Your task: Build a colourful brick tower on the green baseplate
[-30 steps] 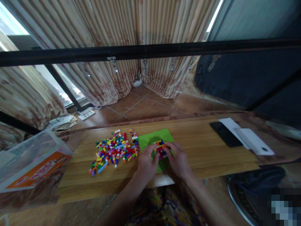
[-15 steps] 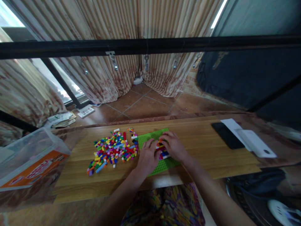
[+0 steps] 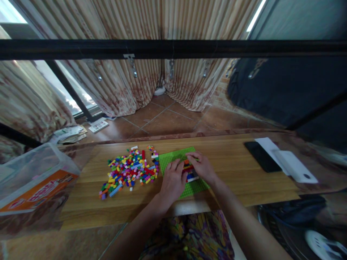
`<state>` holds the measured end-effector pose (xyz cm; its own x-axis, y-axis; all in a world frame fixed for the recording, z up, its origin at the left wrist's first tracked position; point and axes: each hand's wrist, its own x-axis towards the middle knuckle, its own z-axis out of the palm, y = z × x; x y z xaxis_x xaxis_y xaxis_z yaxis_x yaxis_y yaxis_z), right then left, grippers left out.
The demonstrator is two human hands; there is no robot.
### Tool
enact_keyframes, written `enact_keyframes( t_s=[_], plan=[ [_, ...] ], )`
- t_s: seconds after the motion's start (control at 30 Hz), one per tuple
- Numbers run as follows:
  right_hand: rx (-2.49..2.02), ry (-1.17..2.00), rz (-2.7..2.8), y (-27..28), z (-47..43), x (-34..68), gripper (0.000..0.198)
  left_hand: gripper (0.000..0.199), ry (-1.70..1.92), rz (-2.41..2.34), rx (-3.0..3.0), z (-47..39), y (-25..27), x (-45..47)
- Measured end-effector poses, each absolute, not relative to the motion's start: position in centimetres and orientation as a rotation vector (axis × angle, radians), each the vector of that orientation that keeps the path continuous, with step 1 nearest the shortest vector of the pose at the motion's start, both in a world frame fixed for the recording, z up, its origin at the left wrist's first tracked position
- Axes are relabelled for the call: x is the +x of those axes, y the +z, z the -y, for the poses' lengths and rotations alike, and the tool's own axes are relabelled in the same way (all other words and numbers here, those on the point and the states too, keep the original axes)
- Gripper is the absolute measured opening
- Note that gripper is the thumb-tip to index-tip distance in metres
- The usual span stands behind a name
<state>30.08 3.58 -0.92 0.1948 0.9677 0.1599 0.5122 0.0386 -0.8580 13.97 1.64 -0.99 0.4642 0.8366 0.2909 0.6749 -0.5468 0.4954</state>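
A green baseplate (image 3: 173,157) lies on the wooden table (image 3: 233,169). On it stands a small block of stacked coloured bricks (image 3: 191,174). My left hand (image 3: 172,180) rests flat on the plate just left of the block, fingers spread and pointing away from me. My right hand (image 3: 202,168) lies over the block from the right, its fingers pressing on the top rows. Whether a loose brick is under those fingers cannot be told. A pile of several loose bricks (image 3: 128,172) is spread to the left of the plate.
A clear plastic box with an orange label (image 3: 32,186) stands at the table's left end. A black phone (image 3: 261,155) and a white flat device on paper (image 3: 294,166) lie at the right. A black bar (image 3: 173,48) crosses above.
My right hand has moved from the near side of the brick block to its far top side. My left hand has opened flat on the plate. The view has shifted slightly.
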Motion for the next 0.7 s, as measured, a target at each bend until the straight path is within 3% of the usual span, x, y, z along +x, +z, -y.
enact_keyframes(
  t_s=[0.7],
  plan=[
    [-1.552, 0.855, 1.284, -2.9, -4.3, 28.8, 0.027, 0.039, 0.740, -1.243, 2.323, -1.5, -0.9, 14.1]
  ],
)
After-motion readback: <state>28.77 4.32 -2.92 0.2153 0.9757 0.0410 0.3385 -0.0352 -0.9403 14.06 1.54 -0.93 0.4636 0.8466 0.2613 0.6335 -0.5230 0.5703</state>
